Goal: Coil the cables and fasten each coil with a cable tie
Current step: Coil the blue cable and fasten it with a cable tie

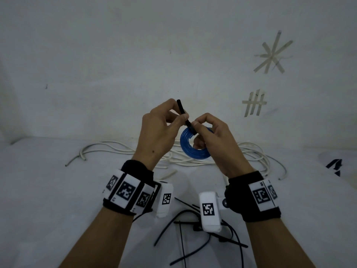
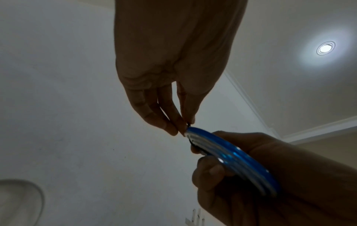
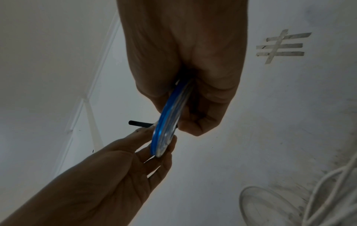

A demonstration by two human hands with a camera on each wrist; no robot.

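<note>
A small blue cable coil (image 1: pixel 190 147) is held up above the white table. My right hand (image 1: pixel 209 136) grips its upper right side, thumb on top and fingers through the ring. A black cable tie (image 1: pixel 183 111) wraps the coil's top, and its free tail sticks up and left. My left hand (image 1: pixel 166 122) pinches that tail between thumb and forefinger close to the coil. In the left wrist view the coil (image 2: pixel 237 159) shows edge-on in the right hand (image 2: pixel 241 168). In the right wrist view the coil (image 3: pixel 168 122) is edge-on, with the tie's tail (image 3: pixel 139 123) poking left.
Loose white cable (image 1: pixel 193 157) lies sprawled on the table (image 1: pixel 58 200) behind the hands. Several spare black cable ties (image 1: pixel 193 229) lie scattered near the front edge between my wrists. Tape marks (image 1: pixel 272 55) are stuck on the wall at the right.
</note>
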